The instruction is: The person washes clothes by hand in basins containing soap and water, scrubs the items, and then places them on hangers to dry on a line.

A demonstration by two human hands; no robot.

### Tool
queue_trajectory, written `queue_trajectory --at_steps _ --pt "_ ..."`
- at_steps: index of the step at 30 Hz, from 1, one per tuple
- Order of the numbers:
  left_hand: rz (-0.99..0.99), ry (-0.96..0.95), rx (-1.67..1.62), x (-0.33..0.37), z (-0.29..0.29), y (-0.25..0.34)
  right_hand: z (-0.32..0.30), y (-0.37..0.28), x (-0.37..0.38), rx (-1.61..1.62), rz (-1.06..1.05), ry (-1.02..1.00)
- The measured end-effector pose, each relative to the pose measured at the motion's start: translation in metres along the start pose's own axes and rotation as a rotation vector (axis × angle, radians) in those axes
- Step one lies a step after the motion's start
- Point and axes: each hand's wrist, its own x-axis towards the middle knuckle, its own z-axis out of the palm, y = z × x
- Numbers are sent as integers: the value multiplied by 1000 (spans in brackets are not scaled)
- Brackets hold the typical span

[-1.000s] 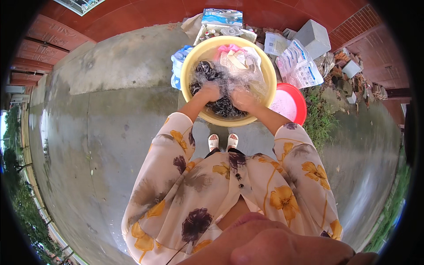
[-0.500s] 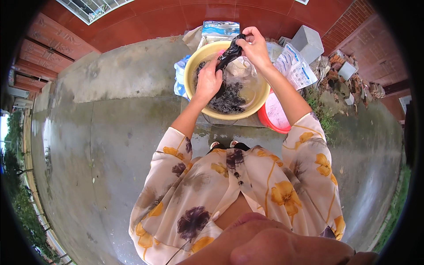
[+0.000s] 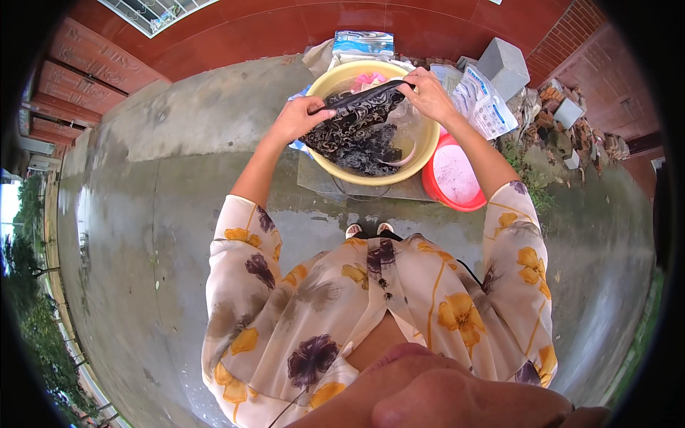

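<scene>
Stretched between my two hands is the black waistband of a wet, dark patterned garment point(image 3: 354, 131). My left hand point(image 3: 297, 118) pinches its left end over the rim of a yellow basin point(image 3: 342, 71). At the other end, my right hand point(image 3: 429, 93) grips the band above the basin's right side. The lower part of the garment hangs into the water. Behind it in the basin lies some pink cloth point(image 3: 369, 80), and pale cloth shows partly beside it.
A red bucket point(image 3: 457, 175) of foamy pinkish water stands right of the basin. Beyond it are a white printed bag point(image 3: 485, 107), a grey block point(image 3: 502, 68) and a heap of bricks point(image 3: 564, 114). A red wall point(image 3: 264, 36) rises behind. The concrete ground point(image 3: 171, 214) is wet.
My hands have moved apart, the left one outward to the left. The garment, bunched between them before, is now spread wide with its band drawn out.
</scene>
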Motion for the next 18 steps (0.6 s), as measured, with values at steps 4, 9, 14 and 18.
queue_trajectory --at_steps 4,9,14,18 --pt "-22 -146 -97 -3 19 -28 13 33 -3 776 673 -143" --pt "-61 182 -669 9 3 -2 -6 -6 8 1191 916 -30" --pt "180 371 -781 7 -90 123 -126 -79 85 1203 645 153" --pt "483 522 -838 -9 -184 230 -228 -140 159 1359 203 260"
